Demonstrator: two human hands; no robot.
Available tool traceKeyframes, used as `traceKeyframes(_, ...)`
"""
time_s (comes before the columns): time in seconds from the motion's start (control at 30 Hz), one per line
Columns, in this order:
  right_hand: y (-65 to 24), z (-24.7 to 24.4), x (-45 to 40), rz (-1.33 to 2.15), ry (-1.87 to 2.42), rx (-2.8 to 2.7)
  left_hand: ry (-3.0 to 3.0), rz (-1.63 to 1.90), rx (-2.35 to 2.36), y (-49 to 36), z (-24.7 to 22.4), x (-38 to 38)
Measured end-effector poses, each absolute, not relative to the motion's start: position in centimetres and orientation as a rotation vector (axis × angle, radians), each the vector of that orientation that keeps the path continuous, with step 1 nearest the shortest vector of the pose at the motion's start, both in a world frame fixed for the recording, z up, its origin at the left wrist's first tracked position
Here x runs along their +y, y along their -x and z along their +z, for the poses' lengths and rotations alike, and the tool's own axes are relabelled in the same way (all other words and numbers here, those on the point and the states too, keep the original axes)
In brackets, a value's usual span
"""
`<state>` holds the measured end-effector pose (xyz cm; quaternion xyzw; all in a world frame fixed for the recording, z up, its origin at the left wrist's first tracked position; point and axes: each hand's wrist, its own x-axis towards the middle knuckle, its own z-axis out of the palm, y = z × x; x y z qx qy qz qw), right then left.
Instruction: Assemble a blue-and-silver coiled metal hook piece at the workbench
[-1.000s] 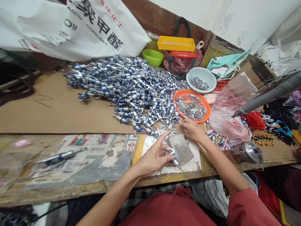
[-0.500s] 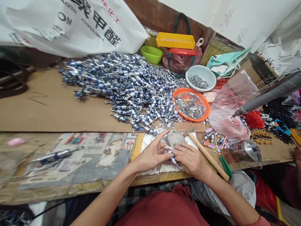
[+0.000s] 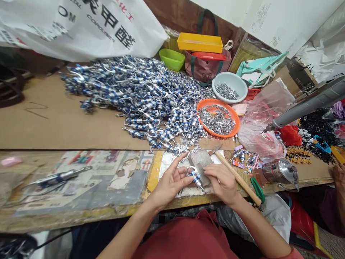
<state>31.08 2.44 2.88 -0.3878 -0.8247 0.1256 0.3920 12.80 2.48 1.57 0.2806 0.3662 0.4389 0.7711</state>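
Note:
My left hand (image 3: 171,183) pinches a small blue and silver metal piece (image 3: 196,177) with a white curved clip, its thin tip pointing down to the right. Behind and beside it is a grey metal block (image 3: 201,160) on a white patch of the bench. My right hand (image 3: 222,181) is at the block's right side, fingers curled together; what they hold, if anything, is hidden. A hammer (image 3: 239,180) lies slanting just right of that hand. Beyond the block spreads a large heap of similar blue and silver pieces (image 3: 145,97).
An orange plate (image 3: 199,120) of small metal plates and a pale blue bowl (image 3: 244,90) of pins stand behind. At the right are a grey power driver (image 3: 302,108), a lidded metal pot (image 3: 280,172) and green-handled scissors (image 3: 258,190). Another person's hand (image 3: 339,180) shows at the right edge.
My right hand has moved right, away from the metal piece, uncovering more of it and the block. My left hand still pinches the piece. The view has shifted slightly.

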Motion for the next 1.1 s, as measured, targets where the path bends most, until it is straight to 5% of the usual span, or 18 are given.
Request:
traceKeyframes(0.63,-30.8,6.2,4.5,0.487,1.159,-2.546,-0.566,0.886,0.836,-12.5,2.5,3.5)
traceKeyframes(1.1,-33.8,3.6,3.2,0.268,1.525,-1.927,-0.562,0.88,0.875,-12.5,2.7,3.5)
